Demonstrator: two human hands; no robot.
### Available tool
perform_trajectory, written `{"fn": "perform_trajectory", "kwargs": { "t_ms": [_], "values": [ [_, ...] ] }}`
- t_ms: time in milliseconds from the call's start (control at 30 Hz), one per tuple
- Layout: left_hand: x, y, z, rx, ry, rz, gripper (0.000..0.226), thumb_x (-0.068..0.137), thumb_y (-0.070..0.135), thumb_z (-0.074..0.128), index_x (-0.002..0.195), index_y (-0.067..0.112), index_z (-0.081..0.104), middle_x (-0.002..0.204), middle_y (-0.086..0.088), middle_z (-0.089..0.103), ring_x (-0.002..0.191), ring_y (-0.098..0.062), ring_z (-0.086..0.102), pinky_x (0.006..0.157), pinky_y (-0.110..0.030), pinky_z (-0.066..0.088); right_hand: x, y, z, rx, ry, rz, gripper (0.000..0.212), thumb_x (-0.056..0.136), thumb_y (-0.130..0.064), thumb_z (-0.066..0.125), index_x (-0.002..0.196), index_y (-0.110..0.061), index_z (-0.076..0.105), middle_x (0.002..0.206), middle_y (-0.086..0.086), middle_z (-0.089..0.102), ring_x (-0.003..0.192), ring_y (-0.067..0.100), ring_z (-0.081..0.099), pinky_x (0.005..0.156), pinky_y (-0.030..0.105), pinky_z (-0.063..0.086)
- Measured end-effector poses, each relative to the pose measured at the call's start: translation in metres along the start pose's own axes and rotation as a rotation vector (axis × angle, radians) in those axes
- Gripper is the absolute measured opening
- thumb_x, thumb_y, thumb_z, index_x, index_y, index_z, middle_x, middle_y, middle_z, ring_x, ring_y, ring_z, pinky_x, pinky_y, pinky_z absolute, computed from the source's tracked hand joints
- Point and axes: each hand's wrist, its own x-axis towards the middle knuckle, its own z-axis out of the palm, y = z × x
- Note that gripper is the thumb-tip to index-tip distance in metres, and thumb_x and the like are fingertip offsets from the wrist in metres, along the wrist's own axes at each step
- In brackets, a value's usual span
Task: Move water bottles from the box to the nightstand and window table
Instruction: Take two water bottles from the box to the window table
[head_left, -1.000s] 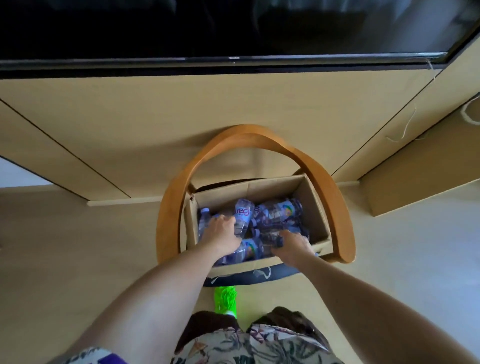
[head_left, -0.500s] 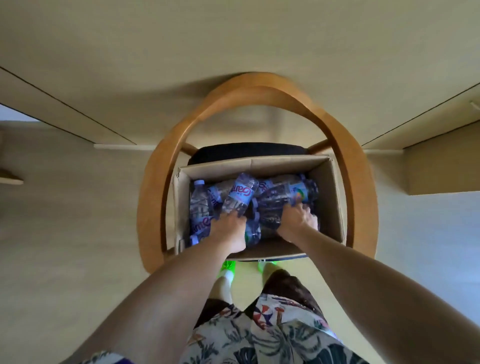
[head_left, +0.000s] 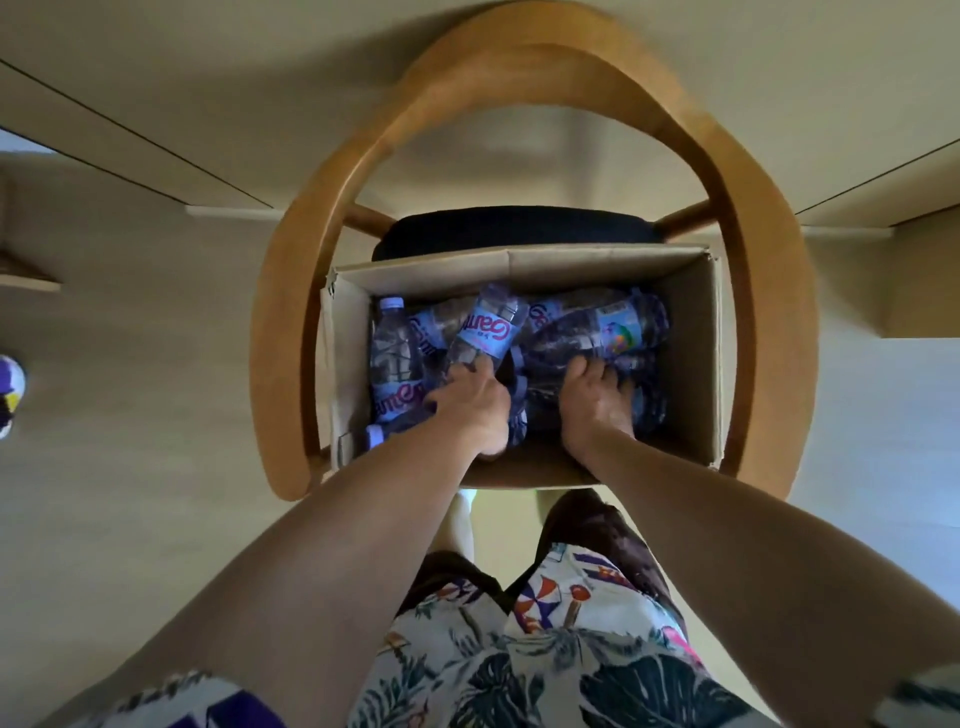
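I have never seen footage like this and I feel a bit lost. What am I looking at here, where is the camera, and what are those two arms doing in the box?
There is no machine here: these are a person's own bare arms. The camera sits on the person's head and looks forward and down, so you see the arms reaching away from you and the patterned shirt at the bottom.

A cardboard box stands on the dark seat of a wooden chair. Inside lie several water bottles, piled on their sides.

The left hand has its fingers curled round a bottle with a blue label. The right hand grips a bottle with a colourful label. Both bottles are inside the box, not yet carried away.
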Motion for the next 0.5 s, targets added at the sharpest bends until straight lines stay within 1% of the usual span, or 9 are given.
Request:
{"fn": "perform_trajectory", "kwargs": {
  "t_ms": [100,167,233,267,300,367,400,467,500],
  "values": [
    [-0.001,-0.005,-0.001,-0.001,0.027,0.032,0.064,0.081,0.013,0.077,0.14,0.004,0.053,0.144,-0.01,0.026,0.127,-0.041,0.037,0.095,-0.061,0.051,-0.001,0.006,-0.01,0.016,0.01,-0.042,0.066,0.083,-0.014,0.077,0.133,-0.012,0.033,0.139,0.017,0.045,0.13,0.037,0.048,0.107,0.053,0.042],
    [-0.005,-0.011,-0.004,-0.035,0.024,0.076,0.068,0.075,0.017,0.082,0.137,0.009,0.055,0.144,-0.01,0.03,0.129,-0.04,0.04,0.095,-0.057,0.053,-0.007,0.012,-0.017,0.049,0.022,-0.068,0.07,0.081,-0.015,0.078,0.135,-0.014,0.035,0.141,0.015,0.044,0.131,0.038,0.046,0.105,0.052,0.043],
    [-0.011,-0.018,-0.008,-0.09,0.04,0.151,0.073,0.063,0.023,0.088,0.127,0.018,0.056,0.138,-0.01,0.04,0.124,-0.037,0.047,0.09,-0.046,0.055,-0.015,0.021,-0.022,0.102,0.028,-0.089,0.075,0.079,-0.018,0.079,0.14,-0.018,0.035,0.144,0.015,0.039,0.131,0.038,0.044,0.104,0.051,0.043],
    [-0.015,-0.022,-0.011,-0.118,0.047,0.175,0.07,0.058,0.023,0.089,0.118,0.021,0.054,0.132,-0.009,0.045,0.116,-0.034,0.052,0.082,-0.039,0.054,-0.019,0.025,-0.027,0.142,0.023,-0.09,0.078,0.078,-0.02,0.08,0.142,-0.02,0.035,0.146,0.016,0.036,0.13,0.039,0.044,0.103,0.05,0.045],
    [-0.019,-0.025,-0.016,-0.153,0.054,0.185,0.065,0.056,0.021,0.088,0.11,0.023,0.051,0.124,-0.008,0.049,0.106,-0.03,0.055,0.073,-0.033,0.05,-0.022,0.029,-0.033,0.189,0.019,-0.086,0.08,0.077,-0.021,0.081,0.143,-0.021,0.034,0.147,0.017,0.034,0.128,0.039,0.046,0.101,0.049,0.047],
    [-0.027,-0.029,-0.03,-0.249,0.101,0.178,0.054,0.059,0.018,0.085,0.097,0.024,0.049,0.108,-0.006,0.058,0.088,-0.026,0.06,0.061,-0.027,0.043,-0.029,0.034,-0.048,0.311,0.004,-0.053,0.085,0.074,-0.025,0.084,0.143,-0.021,0.037,0.144,0.017,0.038,0.125,0.04,0.05,0.098,0.045,0.05],
    [-0.031,-0.03,-0.039,-0.325,0.16,0.155,0.042,0.064,0.016,0.083,0.092,0.023,0.052,0.102,-0.006,0.062,0.082,-0.026,0.065,0.057,-0.027,0.044,-0.034,0.036,-0.057,0.392,0.004,-0.02,0.085,0.071,-0.027,0.087,0.141,-0.02,0.04,0.139,0.017,0.043,0.122,0.04,0.054,0.095,0.042,0.051],
    [-0.038,-0.031,-0.063,-0.455,0.293,0.132,0.019,0.075,0.009,0.071,0.086,0.021,0.061,0.097,-0.008,0.067,0.071,-0.026,0.073,0.053,-0.029,0.053,-0.043,0.036,-0.074,0.555,0.04,0.056,0.083,0.065,-0.03,0.091,0.133,-0.018,0.045,0.129,0.016,0.051,0.115,0.038,0.06,0.088,0.037,0.05],
    [-0.041,-0.031,-0.071,-0.463,0.322,0.144,0.018,0.076,0.009,0.067,0.087,0.023,0.064,0.099,-0.007,0.068,0.072,-0.026,0.073,0.056,-0.029,0.054,-0.048,0.036,-0.081,0.616,0.053,0.083,0.085,0.064,-0.031,0.092,0.134,-0.018,0.045,0.128,0.015,0.052,0.114,0.037,0.061,0.087,0.036,0.05]
  ]
}}
